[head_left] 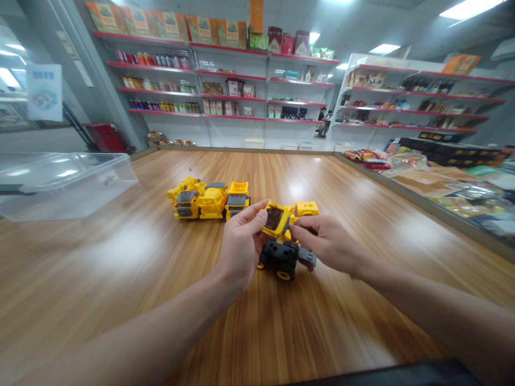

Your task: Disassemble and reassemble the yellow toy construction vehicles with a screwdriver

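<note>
Left fingers (pixel 259 221) hold the yellow cab (pixel 276 219), right fingers (pixel 302 235) just beside.

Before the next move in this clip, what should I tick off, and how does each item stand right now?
1. Left hand holding the yellow cab: ok.
2. Right hand at the cab's right side: ok; its exact grip, cannot tell.
3. Black wheeled chassis close below the cab: ok.
4. Cab fastened to the chassis: cannot tell.
5. Grey piece beside the chassis, loose or attached: cannot tell.
6. Three yellow toy trucks lined up side by side: ok.
</note>
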Tool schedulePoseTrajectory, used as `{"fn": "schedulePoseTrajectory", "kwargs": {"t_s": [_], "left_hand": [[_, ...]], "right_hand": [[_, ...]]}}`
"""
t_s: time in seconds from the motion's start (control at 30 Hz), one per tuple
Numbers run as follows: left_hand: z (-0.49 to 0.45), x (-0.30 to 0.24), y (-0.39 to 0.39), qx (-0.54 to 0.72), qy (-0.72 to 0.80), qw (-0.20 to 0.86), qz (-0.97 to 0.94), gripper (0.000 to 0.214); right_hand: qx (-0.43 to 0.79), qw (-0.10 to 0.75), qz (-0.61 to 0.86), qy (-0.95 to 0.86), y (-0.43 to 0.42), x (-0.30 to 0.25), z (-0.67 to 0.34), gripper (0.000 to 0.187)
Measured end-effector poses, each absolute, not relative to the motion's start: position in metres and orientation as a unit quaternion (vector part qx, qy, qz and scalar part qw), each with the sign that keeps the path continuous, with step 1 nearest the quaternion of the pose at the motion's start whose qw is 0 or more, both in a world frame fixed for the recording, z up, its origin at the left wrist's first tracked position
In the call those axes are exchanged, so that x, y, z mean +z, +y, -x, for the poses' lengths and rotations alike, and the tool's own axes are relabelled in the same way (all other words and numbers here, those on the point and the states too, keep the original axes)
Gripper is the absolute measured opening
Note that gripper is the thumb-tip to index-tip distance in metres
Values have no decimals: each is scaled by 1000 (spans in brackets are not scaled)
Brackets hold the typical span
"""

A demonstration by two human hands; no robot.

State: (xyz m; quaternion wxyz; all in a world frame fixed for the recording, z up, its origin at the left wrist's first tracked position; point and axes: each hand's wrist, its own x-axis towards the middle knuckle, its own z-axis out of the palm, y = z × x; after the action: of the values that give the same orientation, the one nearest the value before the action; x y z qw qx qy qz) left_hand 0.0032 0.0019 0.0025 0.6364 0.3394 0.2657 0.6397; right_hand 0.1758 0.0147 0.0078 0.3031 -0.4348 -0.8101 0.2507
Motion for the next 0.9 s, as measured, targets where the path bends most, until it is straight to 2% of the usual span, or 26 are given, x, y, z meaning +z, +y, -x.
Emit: {"fn": "schedulePoseTrajectory", "kwargs": {"t_s": [0.43, 0.9], "left_hand": [[-2, 1, 2, 635, 252, 638, -356, 23], [-3, 1, 3, 638, 251, 637, -352, 22]], "right_hand": [[477, 320, 439, -691, 16, 13, -171, 30], [589, 332, 432, -598, 17, 12, -171, 28]]}}
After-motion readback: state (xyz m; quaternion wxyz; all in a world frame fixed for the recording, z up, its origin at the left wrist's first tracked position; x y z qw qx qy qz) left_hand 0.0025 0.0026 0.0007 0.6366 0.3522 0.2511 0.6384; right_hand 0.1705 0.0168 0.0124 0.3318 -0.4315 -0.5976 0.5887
